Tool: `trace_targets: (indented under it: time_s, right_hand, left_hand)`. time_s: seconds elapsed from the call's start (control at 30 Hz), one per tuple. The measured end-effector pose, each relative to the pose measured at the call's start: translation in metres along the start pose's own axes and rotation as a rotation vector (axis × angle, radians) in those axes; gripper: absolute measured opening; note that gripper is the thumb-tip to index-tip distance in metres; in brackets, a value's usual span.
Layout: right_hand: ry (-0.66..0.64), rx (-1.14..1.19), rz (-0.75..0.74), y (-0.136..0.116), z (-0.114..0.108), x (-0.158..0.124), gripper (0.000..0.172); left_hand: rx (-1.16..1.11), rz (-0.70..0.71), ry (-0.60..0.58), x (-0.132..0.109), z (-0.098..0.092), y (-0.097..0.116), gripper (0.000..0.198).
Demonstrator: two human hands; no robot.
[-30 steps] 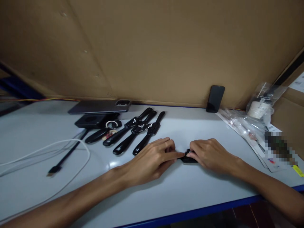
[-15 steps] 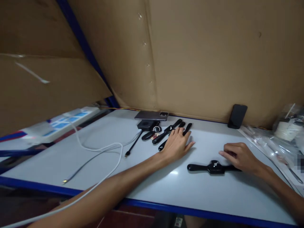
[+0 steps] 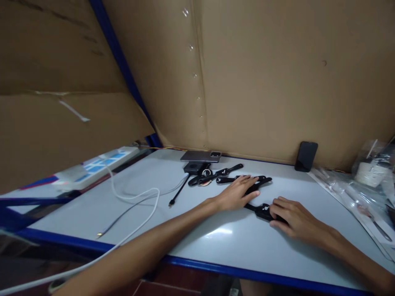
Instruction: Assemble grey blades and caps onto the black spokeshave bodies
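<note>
Several black two-handled tools lie on the grey table [image 3: 197,230]. My left hand [image 3: 237,193] rests palm down over some of them, its fingers stretched out. One tool [image 3: 226,180] shows to the left of its fingertips, and another [image 3: 222,172] lies further back. Over the right end of the nearest tool [image 3: 262,210], my right hand [image 3: 288,216] curls its fingers round the handle. The left end of that tool reaches close to my left hand.
A grey phone [image 3: 199,156] lies on a black box [image 3: 193,167] at the back. A dark phone [image 3: 306,156] leans on the cardboard wall. Left are a white cable [image 3: 154,205] and power strip [image 3: 95,166]; plastic bags [image 3: 354,193] lie right.
My right hand has closed on the nearest tool, which has moved left and tilted. My left hand has shifted right, and the tools under it have turned and spread.
</note>
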State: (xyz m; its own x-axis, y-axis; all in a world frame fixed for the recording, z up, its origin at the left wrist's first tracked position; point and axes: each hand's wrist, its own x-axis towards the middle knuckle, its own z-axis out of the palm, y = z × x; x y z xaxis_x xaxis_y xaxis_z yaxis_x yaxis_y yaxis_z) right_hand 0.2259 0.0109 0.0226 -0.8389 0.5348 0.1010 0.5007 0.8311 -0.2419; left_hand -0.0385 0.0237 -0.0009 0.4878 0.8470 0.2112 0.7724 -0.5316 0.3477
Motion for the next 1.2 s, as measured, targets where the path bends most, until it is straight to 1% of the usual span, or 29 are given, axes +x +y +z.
trace_targets:
  time_s: [0.07, 0.1, 0.17, 0.2, 0.23, 0.27, 0.33, 0.43, 0.6, 0.67, 0.77, 0.87, 1.0, 1.1, 1.2]
  right_hand:
    - [0.107, 0.044, -0.044, 0.003, 0.003, 0.002, 0.015]
    - [0.179, 0.073, -0.037, 0.006, 0.005, 0.002, 0.017]
    - [0.318, 0.11, 0.014, 0.017, 0.008, 0.004, 0.024]
    - [0.361, 0.11, 0.041, 0.024, 0.011, 0.005, 0.029]
    - [0.375, 0.103, 0.057, 0.031, 0.015, 0.006, 0.034]
    - [0.361, 0.093, 0.059, 0.037, 0.019, 0.007, 0.038]
    - [0.299, 0.072, 0.052, 0.048, 0.025, 0.009, 0.042]
    - [0.237, 0.048, 0.063, 0.054, 0.027, 0.011, 0.039]
    - [0.202, -0.01, 0.095, 0.051, 0.01, 0.01, 0.025]
    - [0.19, -0.075, 0.108, 0.053, 0.002, 0.007, 0.025]
    - [0.149, -0.155, 0.19, 0.061, -0.011, -0.001, 0.026]
    - [0.076, -0.216, 0.309, 0.074, -0.026, -0.013, 0.03]
    - [0.006, -0.28, 0.495, 0.089, -0.039, -0.029, 0.038]
    - [0.003, -0.261, 0.531, 0.092, -0.042, -0.035, 0.04]
    - [0.013, -0.24, 0.551, 0.092, -0.043, -0.038, 0.035]
  left_hand:
    - [-0.034, 0.053, -0.04, -0.003, -0.003, 0.005, 0.07]
    - [-0.044, 0.088, -0.059, -0.004, -0.003, 0.008, 0.074]
    - [-0.042, 0.169, -0.093, -0.007, 0.0, 0.016, 0.078]
    - [-0.027, 0.205, -0.106, -0.008, 0.003, 0.02, 0.079]
    - [-0.004, 0.227, -0.116, -0.008, 0.006, 0.024, 0.081]
    - [0.019, 0.234, -0.125, -0.009, 0.01, 0.028, 0.083]
    - [0.061, 0.198, -0.127, -0.009, 0.016, 0.033, 0.091]
    - [0.106, 0.114, -0.099, -0.009, 0.021, 0.03, 0.097]
    - [0.051, 0.095, -0.109, -0.007, 0.021, 0.006, 0.113]
    - [0.013, 0.078, -0.1, -0.005, 0.021, -0.001, 0.118]
    - [-0.019, 0.05, -0.085, -0.004, 0.02, -0.008, 0.12]
    - [0.021, 0.028, -0.048, -0.004, 0.017, -0.015, 0.113]
    - [0.079, 0.019, 0.007, 0.001, 0.011, -0.026, 0.086]
    - [0.111, 0.009, 0.053, 0.005, 0.007, -0.031, 0.061]
    - [0.147, -0.018, 0.1, 0.008, 0.007, -0.034, 0.049]
